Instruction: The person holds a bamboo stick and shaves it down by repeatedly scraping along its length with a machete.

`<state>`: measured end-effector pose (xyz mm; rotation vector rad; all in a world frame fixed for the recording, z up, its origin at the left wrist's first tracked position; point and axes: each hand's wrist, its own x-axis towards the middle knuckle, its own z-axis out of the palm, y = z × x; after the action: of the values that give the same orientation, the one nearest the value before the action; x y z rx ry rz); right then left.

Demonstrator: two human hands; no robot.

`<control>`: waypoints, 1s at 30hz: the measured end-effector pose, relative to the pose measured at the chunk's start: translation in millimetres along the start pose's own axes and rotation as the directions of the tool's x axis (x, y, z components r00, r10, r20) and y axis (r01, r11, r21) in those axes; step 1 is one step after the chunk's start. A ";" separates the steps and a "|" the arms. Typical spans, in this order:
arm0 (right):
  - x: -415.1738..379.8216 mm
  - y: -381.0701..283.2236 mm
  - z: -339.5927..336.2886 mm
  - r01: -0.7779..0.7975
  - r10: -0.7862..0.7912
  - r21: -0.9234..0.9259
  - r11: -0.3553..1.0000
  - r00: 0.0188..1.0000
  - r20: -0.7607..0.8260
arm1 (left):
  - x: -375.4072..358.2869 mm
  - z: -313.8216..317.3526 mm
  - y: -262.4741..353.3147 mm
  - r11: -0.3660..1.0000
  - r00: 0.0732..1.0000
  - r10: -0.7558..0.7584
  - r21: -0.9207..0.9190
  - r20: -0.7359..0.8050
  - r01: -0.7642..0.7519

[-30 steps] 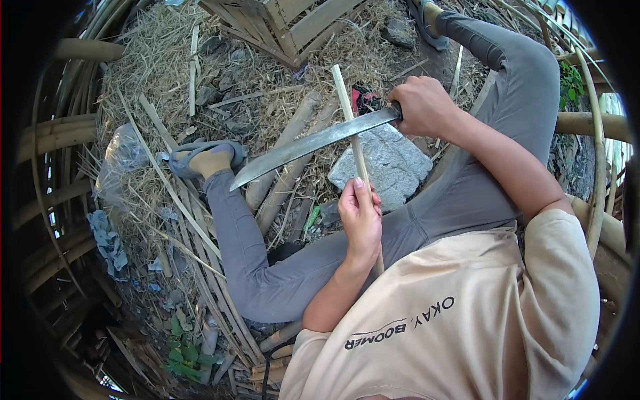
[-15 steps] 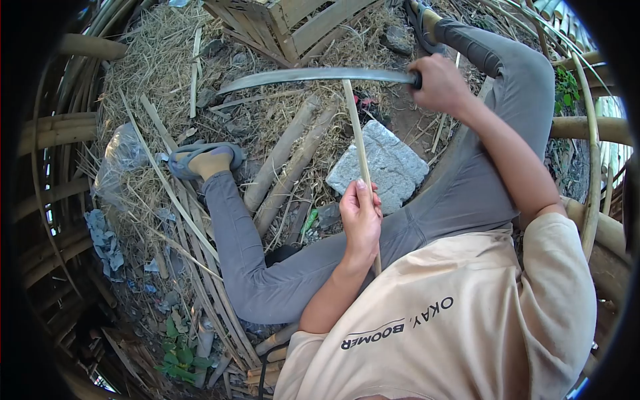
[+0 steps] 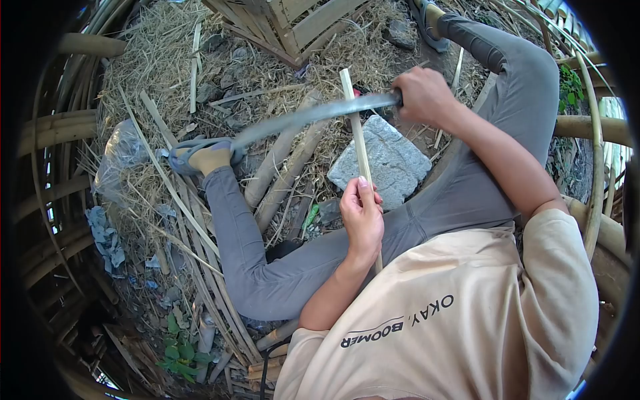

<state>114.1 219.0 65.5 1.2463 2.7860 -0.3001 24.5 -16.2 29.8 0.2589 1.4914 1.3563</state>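
Metal blade (image 3: 313,114) across slender stick (image 3: 361,148)

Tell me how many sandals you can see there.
2, both worn: the left sandal, near the tip of the blade, and the right sandal, at the picture's top edge. Others may be hidden.

Two hands (image 3: 362,217), one machete (image 3: 308,115), one held strip (image 3: 360,145), one pale slab (image 3: 390,160), one crate (image 3: 288,35), two sandals (image 3: 179,162).
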 end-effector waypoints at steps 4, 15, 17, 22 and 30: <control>15.0 35.1 -0.9 -0.123 0.114 -0.037 0.992 0.975 -0.193 | -4.8 6.1 -5.7 1.000 0.999 -0.023 0.005 0.049 0.023; -8.9 6.7 32.4 -0.124 -0.005 0.397 0.910 0.951 0.308 | 22.2 -0.3 -18.5 0.955 0.962 -0.264 -0.119 0.071 0.271; -18.2 0.1 33.4 -0.097 -0.050 0.354 0.930 0.922 0.384 | 27.0 -3.6 -20.5 0.941 0.949 -0.299 -0.137 0.098 0.311; -36.0 -22.4 48.4 0.031 -0.168 0.302 0.953 0.882 0.439 | 30.4 -8.8 -28.3 0.924 0.933 -0.353 -0.132 0.068 0.359; -42.4 -56.0 47.8 0.202 -0.207 0.072 0.977 0.804 0.557 | 33.5 -24.2 -38.8 0.921 0.924 -0.382 -0.085 -0.025 0.379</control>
<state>100.1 141.6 33.3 0.6920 2.3863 -0.5877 9.5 -18.9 -24.8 -0.1088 1.4289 1.1055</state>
